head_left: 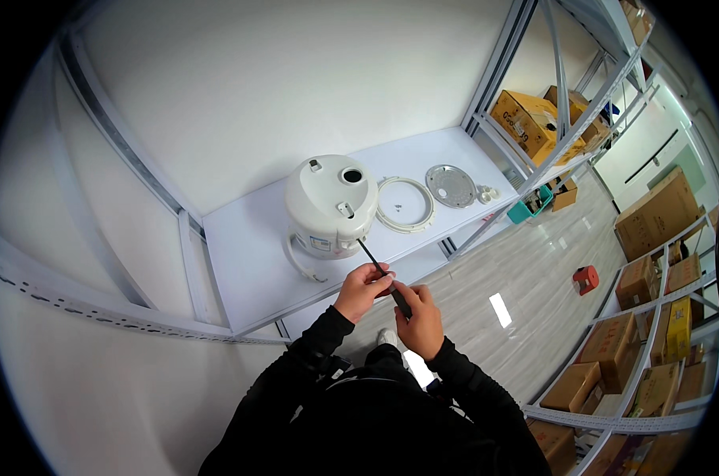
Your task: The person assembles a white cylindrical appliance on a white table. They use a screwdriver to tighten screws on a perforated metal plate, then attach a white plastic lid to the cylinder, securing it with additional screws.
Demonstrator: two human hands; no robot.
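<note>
Cardboard cartons point(524, 119) — brown and yellow-brown, boxy, on the rear shelving at upper right. Large brown carton point(657, 213) — atop the right-hand rack. Smaller brown cartons point(613, 345) with one yellow box point(678, 325) on the rack's lower tiers. Label point(321, 243) — small, pale with coloured marks, on the white cooker's front.

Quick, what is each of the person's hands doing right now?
Left hand: closed around the shaft of a screwdriver, just short of the white rice cooker.
Right hand: closed on the screwdriver's dark handle.
</note>
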